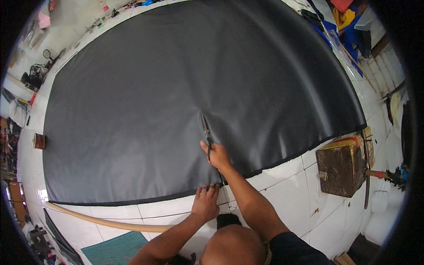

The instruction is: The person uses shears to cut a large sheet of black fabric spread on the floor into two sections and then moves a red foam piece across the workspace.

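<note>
A large sheet of black, leather-like material lies spread over the tiled floor, with soft folds toward its right side. My right hand is closed round the dark handles of a pair of scissors. Their blades point away from me, and the material puckers around the tips. A narrow slit runs from the near edge toward the scissors, partly hidden by my right hand and forearm. My left hand lies with fingers stretched out on the sheet's near edge, just left of that slit.
A worn brown box-like block stands by the sheet's right edge. To the left sits a small tin. A long pale pole and a green mat lie near me. Blue and yellow material is heaped at the far right.
</note>
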The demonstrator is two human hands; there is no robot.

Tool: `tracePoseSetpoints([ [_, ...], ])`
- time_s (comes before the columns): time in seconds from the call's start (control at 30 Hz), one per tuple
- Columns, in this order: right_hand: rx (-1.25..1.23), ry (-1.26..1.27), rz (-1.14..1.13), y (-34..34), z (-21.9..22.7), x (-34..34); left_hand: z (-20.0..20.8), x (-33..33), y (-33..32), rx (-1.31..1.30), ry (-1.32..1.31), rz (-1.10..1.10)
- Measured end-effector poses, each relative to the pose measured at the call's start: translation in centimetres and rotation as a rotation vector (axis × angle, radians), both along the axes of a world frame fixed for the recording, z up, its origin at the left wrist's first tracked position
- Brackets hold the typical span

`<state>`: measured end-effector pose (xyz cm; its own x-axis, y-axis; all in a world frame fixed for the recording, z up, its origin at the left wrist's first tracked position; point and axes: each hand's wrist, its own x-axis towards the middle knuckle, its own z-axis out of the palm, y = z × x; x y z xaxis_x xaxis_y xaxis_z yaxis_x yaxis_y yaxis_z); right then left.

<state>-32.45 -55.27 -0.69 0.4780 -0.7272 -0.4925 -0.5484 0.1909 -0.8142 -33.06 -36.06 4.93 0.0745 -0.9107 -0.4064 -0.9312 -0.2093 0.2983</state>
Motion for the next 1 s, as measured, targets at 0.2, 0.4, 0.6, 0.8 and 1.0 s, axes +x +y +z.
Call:
tracePoseSetpoints([
  [0.2, 0.077, -0.103, -0.018, -4.5, 1.6, 4.9, -0.3, 0.0, 0.1, 0.029, -0.043, -0.043],
  [0.4, 0.058, -0.112, -0.022, -5.7, 0.5, 5.4, 0.6, -0.2, -1.9, 0.121, 0.082, 0.068],
  [0.6, 0.019, -0.081, -0.052, -5.5, -0.4, 5.8, 0.4, -0.7, -3.1, 0.141, 0.028, 0.101],
  [0.8, 0.107, -0.172, -0.005, -7.6, 1.2, 7.8, -0.7, -0.9, -2.8, 0.08, -0.006, 0.079],
  [1.0, 0.11, -0.069, -0.023, -14.1, 0.6, 14.5, -1.0, -1.0, -3.0, 0.09, -0.038, 0.083],
])
